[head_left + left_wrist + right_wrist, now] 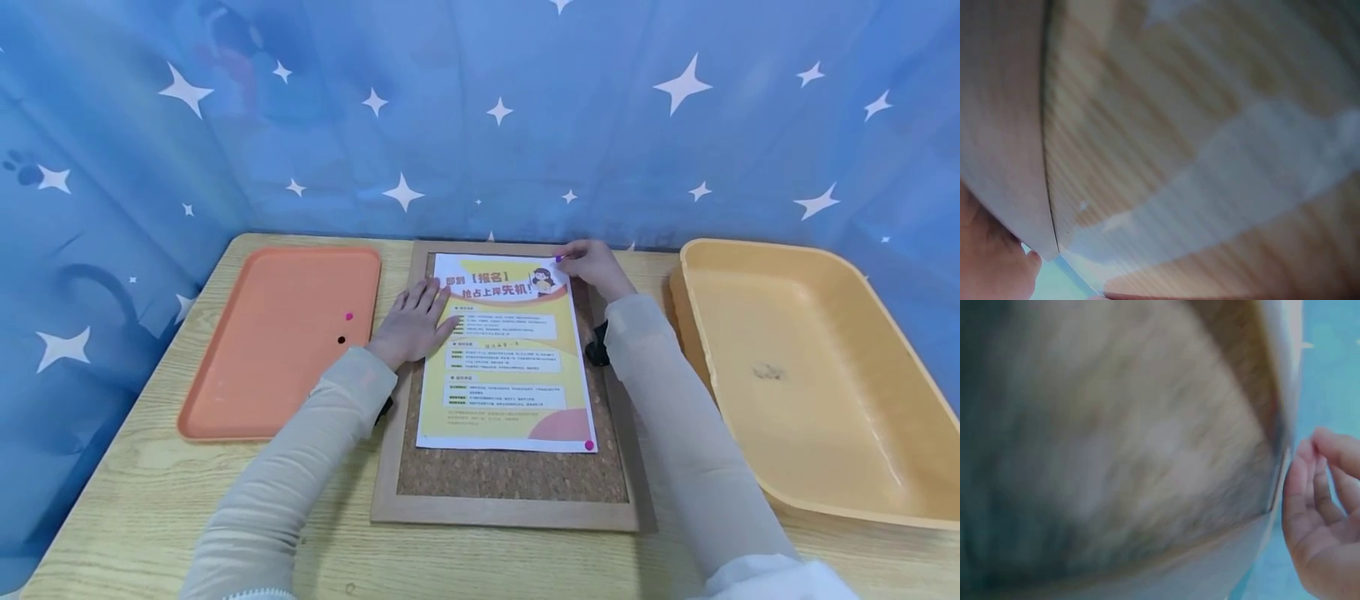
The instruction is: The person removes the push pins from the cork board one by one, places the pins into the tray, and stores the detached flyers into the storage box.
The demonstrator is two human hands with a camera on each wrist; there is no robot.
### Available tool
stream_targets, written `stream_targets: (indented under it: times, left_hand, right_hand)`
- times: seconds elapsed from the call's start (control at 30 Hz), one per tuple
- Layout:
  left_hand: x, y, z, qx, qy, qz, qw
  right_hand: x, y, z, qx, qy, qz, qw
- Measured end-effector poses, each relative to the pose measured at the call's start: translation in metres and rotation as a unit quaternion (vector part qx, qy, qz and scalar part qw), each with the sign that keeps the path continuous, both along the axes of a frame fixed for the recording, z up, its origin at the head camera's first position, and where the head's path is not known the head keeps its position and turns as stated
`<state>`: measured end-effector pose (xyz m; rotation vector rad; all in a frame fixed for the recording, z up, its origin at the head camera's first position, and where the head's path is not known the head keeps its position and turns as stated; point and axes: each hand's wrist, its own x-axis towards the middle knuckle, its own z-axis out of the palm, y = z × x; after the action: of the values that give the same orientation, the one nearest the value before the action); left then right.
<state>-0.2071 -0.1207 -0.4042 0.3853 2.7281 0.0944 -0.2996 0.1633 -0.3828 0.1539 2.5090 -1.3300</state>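
A yellow and white printed poster [495,392] lies on a wood-framed cork board [510,479]. My left hand [412,321] rests with fingers spread on the poster's upper left edge and the frame. At the poster's top right corner, my right hand [592,265] pinches a small purple pushpin [558,259] between thumb and fingertips. A pink pushpin [589,446] sits in the bottom right corner of the sheet. Part of the left hand [991,262] shows beside the frame in the left wrist view. The right wrist view shows the right hand's [1325,519] curved fingers meeting the thumb.
Left of the board lies an orange tray [262,350] holding a pink pin [348,317] and a black pin [341,340]. A deep yellow bin [810,367] stands to the right. Behind the wooden table [135,508] hangs a blue starry curtain [465,125].
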Motion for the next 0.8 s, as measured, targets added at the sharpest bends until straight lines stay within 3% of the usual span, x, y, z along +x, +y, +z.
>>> stream_targets:
  times: [0.5, 0.7, 0.8]
  left_hand:
    - [0.001, 0.001, 0.000, 0.002, 0.005, 0.000, 1.0000]
    - [0.001, 0.001, -0.001, 0.000, 0.004, 0.000, 1.0000]
    - [0.000, 0.000, 0.000, 0.006, 0.001, 0.001, 1.0000]
  right_hand:
    - [0.023, -0.009, 0.038, -0.113, -0.057, -0.004, 0.9919]
    - [0.031, -0.022, 0.051, -0.222, -0.071, -0.022, 0.9723]
    - [0.034, -0.030, 0.056, -0.243, -0.077, -0.017, 0.9668]
